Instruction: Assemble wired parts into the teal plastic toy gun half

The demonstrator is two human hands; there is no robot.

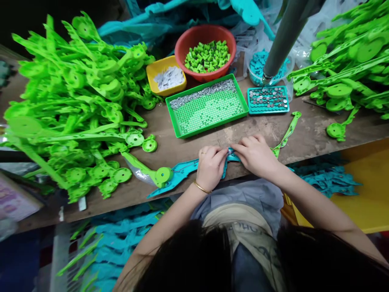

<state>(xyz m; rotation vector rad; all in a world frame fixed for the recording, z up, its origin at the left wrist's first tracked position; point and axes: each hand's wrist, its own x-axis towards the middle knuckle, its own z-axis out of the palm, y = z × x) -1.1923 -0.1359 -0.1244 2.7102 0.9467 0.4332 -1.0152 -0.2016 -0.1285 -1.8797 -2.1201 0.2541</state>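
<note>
Left hand [209, 168] and right hand [257, 156] both pinch closed on one end of a teal plastic part [182, 170], pinning it flat to the tabletop [231, 136] at its near edge, presumably for steadiness. Long axis runs left-right; free end points left, overlapping a green part [152, 172]. Green screw tray [208, 106] lies just beyond, within reach.

Screw tray [182, 125] behind hands, bowl [185, 40] behind tray.
</note>
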